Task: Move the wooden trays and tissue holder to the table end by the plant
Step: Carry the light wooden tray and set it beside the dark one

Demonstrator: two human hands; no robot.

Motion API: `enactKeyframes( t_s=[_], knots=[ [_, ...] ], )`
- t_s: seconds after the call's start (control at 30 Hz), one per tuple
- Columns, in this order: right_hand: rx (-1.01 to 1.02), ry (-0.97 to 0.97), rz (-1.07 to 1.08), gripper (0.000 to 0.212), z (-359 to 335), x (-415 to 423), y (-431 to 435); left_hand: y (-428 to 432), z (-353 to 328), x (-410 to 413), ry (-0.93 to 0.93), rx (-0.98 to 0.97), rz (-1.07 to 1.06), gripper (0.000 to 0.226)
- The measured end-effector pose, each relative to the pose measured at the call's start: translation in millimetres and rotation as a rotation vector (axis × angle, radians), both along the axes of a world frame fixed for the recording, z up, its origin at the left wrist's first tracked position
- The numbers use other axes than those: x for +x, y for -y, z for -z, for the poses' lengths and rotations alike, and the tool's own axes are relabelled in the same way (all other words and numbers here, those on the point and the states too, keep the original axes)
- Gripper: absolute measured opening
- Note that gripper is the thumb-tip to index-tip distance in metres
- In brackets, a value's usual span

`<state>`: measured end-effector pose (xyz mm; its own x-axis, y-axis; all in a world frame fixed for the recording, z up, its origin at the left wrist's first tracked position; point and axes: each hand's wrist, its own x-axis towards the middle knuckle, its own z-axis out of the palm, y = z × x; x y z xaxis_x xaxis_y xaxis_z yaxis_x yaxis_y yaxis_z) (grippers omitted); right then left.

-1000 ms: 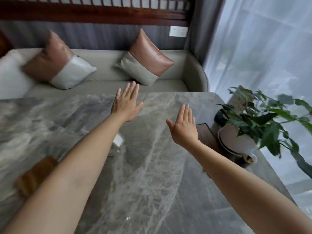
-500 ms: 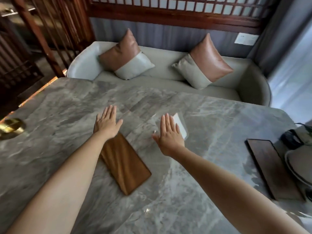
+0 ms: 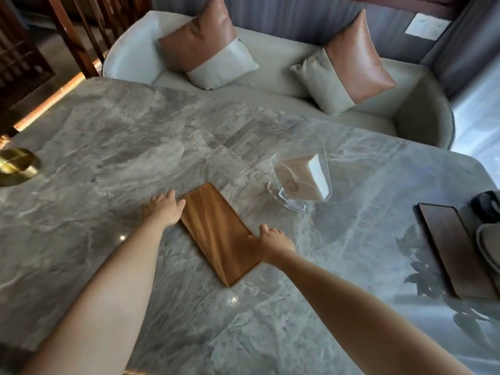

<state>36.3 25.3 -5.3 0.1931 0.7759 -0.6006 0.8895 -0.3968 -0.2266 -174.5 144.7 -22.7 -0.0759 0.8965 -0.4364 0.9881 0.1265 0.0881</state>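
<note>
Both hands have dropped from hovering flat above the marble table [image 3: 108, 147] onto the light wooden tray [image 3: 216, 234]. Left hand [image 3: 162, 209] curls its fingers over the tray's far-left long edge; right hand [image 3: 273, 239] curls over the near-right long edge. Whether either has closed a full grip, cannot tell.

Tray lies flat mid-table, just near-left of the clear tissue holder [image 3: 300, 177] and well apart from the dark tray [image 3: 451, 250] at the right end. Long axis runs diagonally, far-left to near-right.

Judged stiff, light, thin, smooth; the polished stone gives little under-edge room. Pinch opposite long edges and tilt 1 side up. Holder looks fragile, top-heavy: grasp its base.
</note>
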Motion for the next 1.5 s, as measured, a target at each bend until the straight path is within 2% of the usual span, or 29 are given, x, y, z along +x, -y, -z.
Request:
enactKeyframes(
  t_s=[0.2,0.3,0.4,0.5,0.7,0.83,0.93,1.03,1.1,1.27,1.5],
  knots=[
    [-0.060,-0.144,0.281,0.041,10,1,7,-7,10,6,0.033,-0.017,0.010,0.051],
    [-0.056,-0.212,0.413,0.024,21,1,11,-8,14,8,0.037,-0.021,0.009,0.050],
    [-0.041,-0.258,0.534,0.034,30,2,16,-6,14,10,0.015,-0.028,-0.007,0.050],
    [-0.015,-0.295,0.610,0.032,34,3,20,-3,13,13,0.012,-0.037,-0.032,0.051],
    [0.063,-0.312,0.598,0.020,31,9,25,7,8,17,0.060,-0.040,-0.134,0.051],
    [0.145,-0.320,0.546,0.029,18,19,19,4,-9,22,0.065,0.005,-0.171,0.052],
    [0.271,-0.360,0.548,0.027,-4,28,13,-5,-31,28,0.061,0.074,-0.172,0.053],
    [0.387,-0.414,0.556,0.014,-32,40,9,-14,-59,40,0.065,0.178,-0.149,0.052],
    [0.471,-0.440,0.563,0.018,-50,50,6,-20,-80,52,0.070,0.238,-0.135,0.053],
    [0.646,-0.474,0.587,0.023,-91,87,7,-34,-126,94,0.099,0.391,-0.083,0.054],
    [0.821,-0.392,0.655,0.021,-123,173,32,-30,-166,198,0.175,0.461,0.064,0.054]
  ],
)
